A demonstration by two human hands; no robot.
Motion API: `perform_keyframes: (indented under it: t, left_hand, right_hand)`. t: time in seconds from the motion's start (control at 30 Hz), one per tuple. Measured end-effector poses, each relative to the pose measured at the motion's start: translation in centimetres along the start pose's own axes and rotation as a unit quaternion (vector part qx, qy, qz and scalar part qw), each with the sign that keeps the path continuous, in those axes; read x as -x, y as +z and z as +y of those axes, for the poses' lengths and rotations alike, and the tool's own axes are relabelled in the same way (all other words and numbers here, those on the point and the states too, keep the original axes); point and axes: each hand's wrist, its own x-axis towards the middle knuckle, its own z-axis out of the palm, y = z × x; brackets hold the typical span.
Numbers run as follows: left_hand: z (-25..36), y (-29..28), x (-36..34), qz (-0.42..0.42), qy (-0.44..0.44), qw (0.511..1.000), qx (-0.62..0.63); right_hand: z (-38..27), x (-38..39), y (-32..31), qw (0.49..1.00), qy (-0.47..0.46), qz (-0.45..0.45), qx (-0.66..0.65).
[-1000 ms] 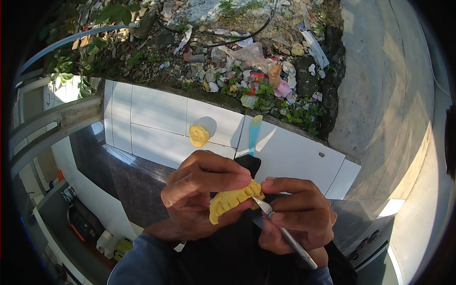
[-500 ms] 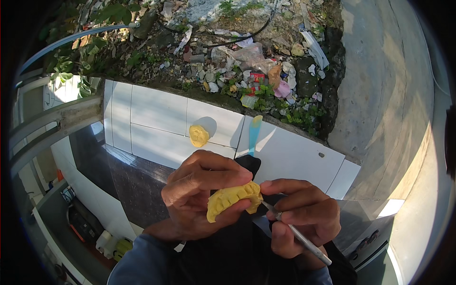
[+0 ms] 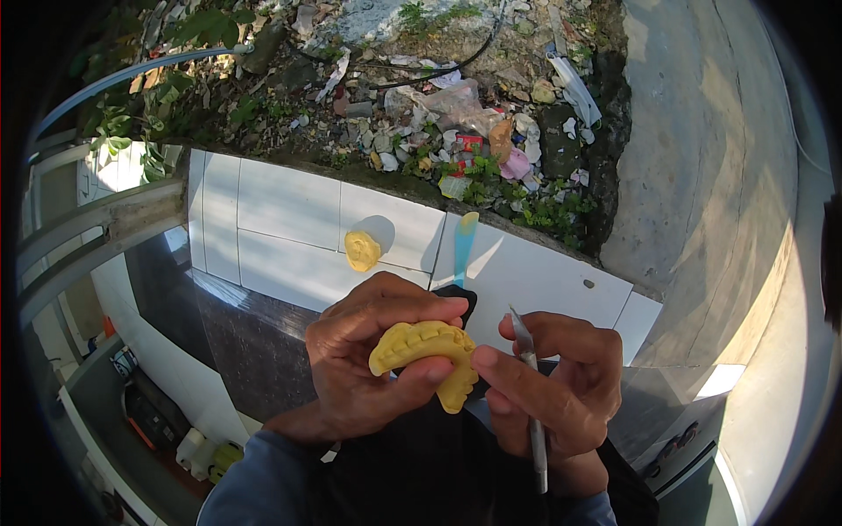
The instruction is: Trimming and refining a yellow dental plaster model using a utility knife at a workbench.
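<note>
My left hand (image 3: 364,351) pinches a yellow dental cast (image 3: 418,341) between thumb and fingers. The cast is horseshoe-shaped, with a row of teeth along its outer edge. In my right hand (image 3: 566,386) is a slim silver craft knife (image 3: 532,399), its blade tip pointing up and away from the cast. My right index finger touches the cast's right side. Beyond my hands, on the white tiles, a round lump of yellow material (image 3: 362,251) lies to the left. A light-blue spatula (image 3: 464,250) with a yellow-smeared tip lies to its right.
White tiles (image 3: 289,202) form a ledge in front of me. Past its far edge lies rubble (image 3: 438,105) with litter and weeds. A concrete strip (image 3: 693,175) runs along the right. At left are a metal railing (image 3: 105,219) and a dark polished surface (image 3: 254,342).
The cast has turned in my left hand, so its arch now opens downward. The knife has swung from the cast's edge to a more upright position, its tip off the cast.
</note>
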Motion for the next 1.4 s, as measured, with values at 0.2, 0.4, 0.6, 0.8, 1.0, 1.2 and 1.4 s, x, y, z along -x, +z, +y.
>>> perform_keyframes:
  t: [0.2,0.4,0.6,0.8,1.0,1.2,1.4]
  left_hand:
    - [0.2,0.1,-0.1,0.000,-0.001,1.000,-0.021]
    - [0.1,0.2,0.1,0.012,-0.013,1.000,-0.006]
    - [-0.3,0.6,0.2,0.034,-0.024,0.998,0.052]
    - [-0.7,0.5,0.3,0.031,-0.011,0.998,0.057]
    - [-1.0,0.5,0.4,0.035,-0.014,0.997,0.064]
    - [-1.6,0.9,0.8,0.075,-0.078,0.985,0.137]
    - [-2.0,0.3,1.3,0.123,-0.151,0.967,0.165]
  right_hand:
    - [0.1,-0.3,0.0,0.995,-0.056,-0.022,0.079]
    - [0.7,0.1,-0.4,0.998,-0.054,-0.005,0.031]
    - [1.7,0.5,-0.5,0.998,-0.023,0.046,-0.038]
    - [2.7,1.2,0.1,0.987,-0.021,0.081,-0.134]
    - [4.2,2.3,0.7,0.980,0.059,0.086,-0.168]
    - [14.3,4.4,4.1,0.927,0.280,0.103,-0.228]
    - [20.4,5.8,7.9,0.910,0.312,0.076,-0.262]
